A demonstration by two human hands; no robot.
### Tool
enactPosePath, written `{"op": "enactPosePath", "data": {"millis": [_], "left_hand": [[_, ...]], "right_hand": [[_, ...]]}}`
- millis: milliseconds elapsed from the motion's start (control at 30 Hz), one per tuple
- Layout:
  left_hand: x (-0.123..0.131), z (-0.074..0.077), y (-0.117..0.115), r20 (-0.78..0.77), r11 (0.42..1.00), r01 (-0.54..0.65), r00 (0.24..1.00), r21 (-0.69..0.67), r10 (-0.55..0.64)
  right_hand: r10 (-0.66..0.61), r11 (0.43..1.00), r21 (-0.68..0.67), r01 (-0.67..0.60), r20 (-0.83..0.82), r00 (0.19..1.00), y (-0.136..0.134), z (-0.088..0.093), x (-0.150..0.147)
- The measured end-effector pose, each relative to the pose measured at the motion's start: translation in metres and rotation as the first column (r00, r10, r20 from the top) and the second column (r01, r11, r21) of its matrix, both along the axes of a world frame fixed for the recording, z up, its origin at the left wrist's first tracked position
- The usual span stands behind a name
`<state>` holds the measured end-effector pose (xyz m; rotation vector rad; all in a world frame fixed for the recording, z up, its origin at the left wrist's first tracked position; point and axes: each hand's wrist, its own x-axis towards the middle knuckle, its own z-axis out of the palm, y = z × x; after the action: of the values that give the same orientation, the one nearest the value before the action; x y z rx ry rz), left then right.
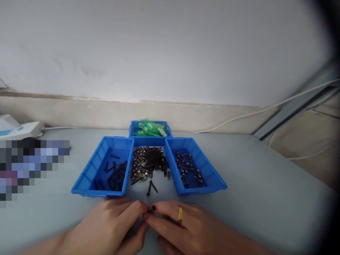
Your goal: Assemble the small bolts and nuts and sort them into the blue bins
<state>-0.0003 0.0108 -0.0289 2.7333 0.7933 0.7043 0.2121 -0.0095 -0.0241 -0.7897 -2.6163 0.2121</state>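
Pinched shut, both hands meet at the near edge of the view. My read: left hand [111, 223] and right hand [186, 225] have fingertips closed together on one small black metal screw [153, 208]. Both palms face down and sit low over the pale grey table top [265, 184], with the wrists coming in from the bottom corners. The left thumb and forefinger curl in from the left. The right forefinger lies nearly flat, pointing left. A gold ring [180, 214] sits on a right finger.

The screw is right at the meeting point of the fingertips, dark head showing, shank hidden.

- Just beyond the hands: two loose black screws [151, 187] lie crossed on the table.
- Behind them: a heap of black and brass-headed screws [148, 163], between two trays.
- Left: a blue plastic rectangular tray [89, 173] with long black screws.
- Right: a matching blue plastic tray [211, 175] with short dark screws.
- Farther back: a third blue tray [148, 141] with green plastic pieces [150, 128].
- Far left: a white plastic device [21, 129]; its blue label is too small to read.
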Motion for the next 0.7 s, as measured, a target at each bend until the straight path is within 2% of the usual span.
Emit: {"op": "enactPosePath", "data": {"millis": [400, 700], "left_hand": [[-0.0011, 0.001, -0.0003, -0.01, 1.0, -0.002, 1.0, 0.002, 0.002], [-0.0002, 0.0018, -0.0011, -0.025, 1.0, 0.0, 1.0, -0.008, 0.0]], "right_hand": [[0.002, 1.0, -0.016, -0.001, 0.05, 0.999, -0.0009, 0.0, 0.0007], [0.023, 1.0, 0.014, -0.023, 0.019, 1.0, 0.0016, -0.0025, 0.0002]]}}
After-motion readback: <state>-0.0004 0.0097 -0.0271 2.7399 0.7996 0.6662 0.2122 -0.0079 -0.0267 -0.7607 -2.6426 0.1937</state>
